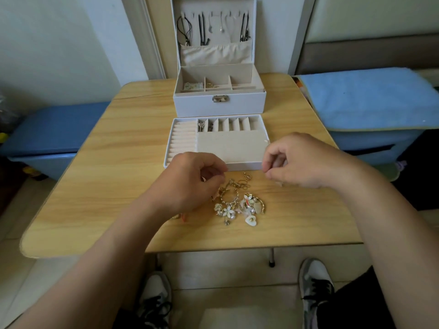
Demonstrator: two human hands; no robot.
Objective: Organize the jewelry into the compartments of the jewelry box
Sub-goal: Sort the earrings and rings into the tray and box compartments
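Note:
A white jewelry box (219, 104) stands open at the table's far side, with necklaces hanging in its lid and small pieces in its left and middle compartments. Its removable tray (242, 166) lies in front, with ring rolls on the left and a row of slots at the back. A pile of gold, pearl and flower jewelry (238, 203) lies on the table just before the tray. My left hand (187, 184) hovers over the pile's left edge with its fingers curled; whether it holds anything is hidden. My right hand (301, 160) pinches something tiny at its fingertips, right of the pile.
The wooden table (107, 186) has rounded corners and a near edge above my shoes. Blue storage bins stand on the left (47, 141) and on the right (370, 110). A wall and door frame rise behind the box.

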